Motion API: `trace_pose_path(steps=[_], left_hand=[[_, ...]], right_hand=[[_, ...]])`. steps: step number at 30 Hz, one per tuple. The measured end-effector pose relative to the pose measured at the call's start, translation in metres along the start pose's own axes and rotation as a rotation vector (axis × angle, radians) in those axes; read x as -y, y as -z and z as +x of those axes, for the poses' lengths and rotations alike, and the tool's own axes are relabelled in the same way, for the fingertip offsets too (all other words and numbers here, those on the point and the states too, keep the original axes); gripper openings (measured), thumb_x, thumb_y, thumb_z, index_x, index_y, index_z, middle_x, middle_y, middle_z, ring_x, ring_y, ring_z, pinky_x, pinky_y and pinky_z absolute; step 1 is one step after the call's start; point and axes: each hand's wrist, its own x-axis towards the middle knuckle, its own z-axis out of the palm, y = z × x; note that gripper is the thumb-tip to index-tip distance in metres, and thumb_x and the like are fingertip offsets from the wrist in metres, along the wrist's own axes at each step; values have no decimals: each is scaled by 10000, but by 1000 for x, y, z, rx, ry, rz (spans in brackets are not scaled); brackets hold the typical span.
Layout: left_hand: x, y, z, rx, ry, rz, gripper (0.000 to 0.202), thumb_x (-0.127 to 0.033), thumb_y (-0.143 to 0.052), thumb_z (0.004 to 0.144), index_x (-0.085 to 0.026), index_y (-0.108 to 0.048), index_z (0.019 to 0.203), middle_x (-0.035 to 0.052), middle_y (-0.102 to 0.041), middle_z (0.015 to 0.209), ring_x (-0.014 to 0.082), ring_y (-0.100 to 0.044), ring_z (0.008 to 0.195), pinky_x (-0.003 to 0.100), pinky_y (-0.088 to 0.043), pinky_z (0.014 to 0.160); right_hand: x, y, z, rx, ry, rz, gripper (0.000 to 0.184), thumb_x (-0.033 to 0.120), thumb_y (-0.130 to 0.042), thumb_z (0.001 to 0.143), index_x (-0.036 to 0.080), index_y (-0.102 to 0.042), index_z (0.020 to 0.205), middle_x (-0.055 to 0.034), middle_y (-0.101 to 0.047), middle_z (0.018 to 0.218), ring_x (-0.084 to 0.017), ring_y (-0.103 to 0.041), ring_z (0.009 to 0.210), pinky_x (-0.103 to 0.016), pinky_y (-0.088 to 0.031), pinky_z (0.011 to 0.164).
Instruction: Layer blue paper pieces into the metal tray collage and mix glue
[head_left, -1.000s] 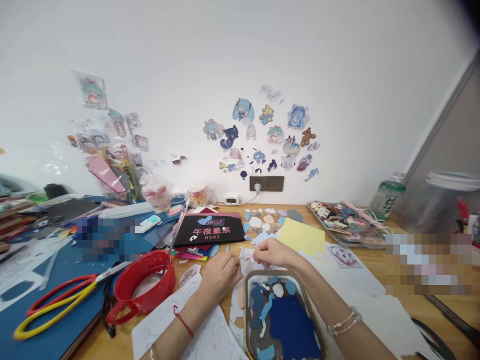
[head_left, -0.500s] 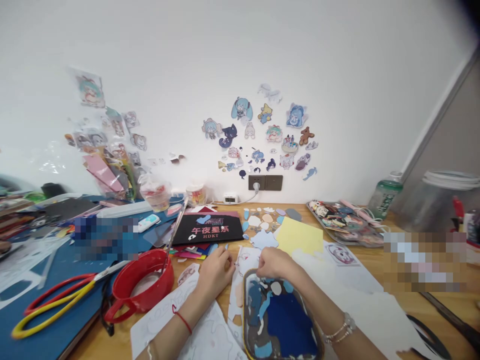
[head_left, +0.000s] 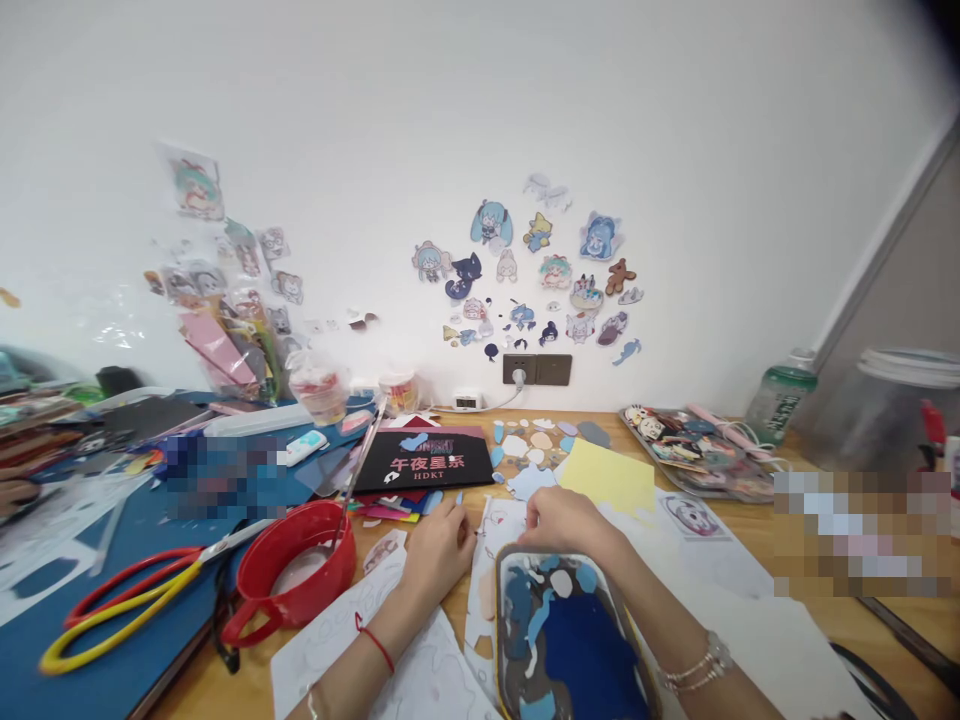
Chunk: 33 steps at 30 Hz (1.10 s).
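Note:
My left hand [head_left: 444,545] is closed, its fingers curled together above the paper sheets. A small light blue scrap [head_left: 460,497] shows at its fingertips; I cannot tell whether they grip it. My right hand [head_left: 562,520] is closed too, fingertips bent down and mostly hidden behind the knuckles, just past the tray's far edge. Below that wrist stands a rounded rectangular tray [head_left: 504,640] with dark blue, light blue and white pieces in it. Drawn-on paper [head_left: 352,630] lies under my left forearm, and another sheet [head_left: 480,640] with cut-outs lies beside the tray.
At left are a red mug [head_left: 315,580] with a stick in it and large scissors [head_left: 127,620]. Behind my hands lie a black printed card [head_left: 427,475], pale cut pieces [head_left: 532,482] and yellow paper [head_left: 607,475]. A filled clear tray [head_left: 697,485] and green bottle [head_left: 780,400] stand right.
The whole scene has shifted slightly right in the view, as the head turned a little. Both hands stay closed in nearly the same place.

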Motion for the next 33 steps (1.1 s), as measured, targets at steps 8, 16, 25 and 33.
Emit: trace_pose_path(steps=[8,16,25,33], left_hand=[[3,-2,1,-2,32,-25,61,-156,-464,752,-192,-488,710,22,-537,746,166,-534,701,250,-367,592],[4,-2,2,-1,54,-24,57,-160,-462,754,-188,-494,716,25,-540,750,165,-536,712,247,-357,597],[4,0,3,16,90,4,177,-152,-466,733,-174,-484,559,33,-542,683,174,-523,691,260,-314,574],[7,0,5,-20,127,-14,156,-84,-389,756,-173,-503,696,30,-545,704,169,-510,696,262,-293,588]], right_hand=[[13,-6,0,88,-17,-135,190,296,-682,676,147,-632,784,-38,-654,826,-174,-602,780,-339,-460,708],[1,-8,2,13,17,-64,97,258,-635,688,165,-624,713,-19,-643,727,-164,-592,696,-280,-425,607],[25,-9,69,-220,135,12,266,346,-490,870,149,-551,1037,-54,-585,1007,-171,-568,879,-378,-463,777],[60,-21,117,-351,260,-91,260,313,-480,881,166,-526,1090,-68,-544,1093,-176,-558,912,-374,-483,769]])
